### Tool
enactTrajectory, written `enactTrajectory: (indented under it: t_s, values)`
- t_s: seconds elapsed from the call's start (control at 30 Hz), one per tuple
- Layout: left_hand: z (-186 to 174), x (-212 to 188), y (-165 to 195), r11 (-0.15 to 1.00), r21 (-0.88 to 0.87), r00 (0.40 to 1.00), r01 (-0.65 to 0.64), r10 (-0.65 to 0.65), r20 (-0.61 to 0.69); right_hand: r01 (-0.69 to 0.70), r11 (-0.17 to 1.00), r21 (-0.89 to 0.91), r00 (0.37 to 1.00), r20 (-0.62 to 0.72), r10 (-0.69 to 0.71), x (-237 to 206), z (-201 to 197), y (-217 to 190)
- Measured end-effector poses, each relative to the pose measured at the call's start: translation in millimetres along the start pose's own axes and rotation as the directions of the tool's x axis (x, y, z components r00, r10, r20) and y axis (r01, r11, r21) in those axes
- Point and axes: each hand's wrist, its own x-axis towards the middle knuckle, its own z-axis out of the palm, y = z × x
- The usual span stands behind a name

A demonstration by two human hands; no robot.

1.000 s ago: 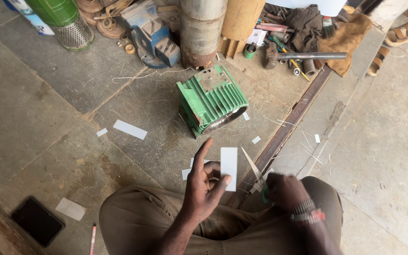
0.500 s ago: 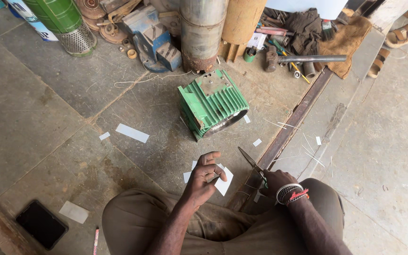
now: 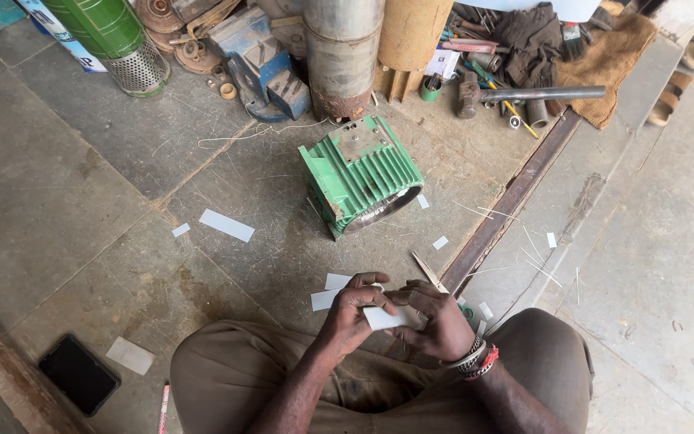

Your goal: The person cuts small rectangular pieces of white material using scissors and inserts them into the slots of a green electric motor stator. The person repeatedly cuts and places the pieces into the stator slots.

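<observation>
While you sit cross-legged on the concrete floor (image 3: 58,201), both of your hands have come together low in the view, at about 6 o'clock. Half a second ago your left hand (image 3: 355,313) pinched the white paper strip (image 3: 391,319) alone while your right hand (image 3: 435,321) held the scissors (image 3: 431,275) off at 3 o'clock; now the 2 hands meet on the strip, left fingers closed over its upper edge, right fingers closed around its other end. The scissors remain tucked in that right grip, blades poking out toward 12 o'clock. By my reading, the cutting has paused and you are now handling or folding the piece with both hands.

2 more white pieces (image 3: 331,291) lie on the floor just past your left hand at 11 o'clock. Further out at 12 o'clock stands the green finned motor housing (image 3: 361,173), tilted, untouched and well apart from your hands. A longer white strip (image 3: 226,225) lies at 10 o'clock, and small paper offcuts dot the floor near the metal rail (image 3: 516,197) at 2 o'clock. A black phone (image 3: 79,374) rests at 8 o'clock beside your knee.
</observation>
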Motion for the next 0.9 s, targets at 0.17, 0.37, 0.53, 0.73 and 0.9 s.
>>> enactTrajectory:
  t_s: [0.17, 0.37, 0.53, 0.73, 0.9]
  values:
    - [-6.2, 3.0, 12.2, 0.976, 0.127, 0.98, -0.179, 0.188, -0.06, 0.083, 0.993, -0.08, 0.991, -0.101, -0.091, -4.3, -5.4, 24.8]
    - [-14.3, 0.9, 38.6, 0.956, 0.292, 0.998, 0.025, -0.041, 0.049, -0.089, 0.981, -0.172, 0.996, 0.016, 0.093, -3.9, 1.6, 31.0]
    - [-8.4, 3.5, 42.4, 0.958, 0.287, 0.998, 0.012, -0.028, 0.051, -0.036, 0.973, -0.227, 0.995, 0.082, 0.056, 0.9, -2.3, 20.2]
    - [-11.5, 7.8, 28.2, 0.926, 0.376, 0.993, -0.039, -0.005, 0.116, -0.044, 0.999, -0.02, 0.989, 0.138, 0.046, 7.3, -8.7, 10.1]
    - [-15.8, 8.6, 22.2, 0.955, 0.293, 0.99, -0.047, 0.005, 0.142, -0.093, 0.987, 0.13, 0.988, 0.135, 0.075, 11.2, -10.8, 15.7]
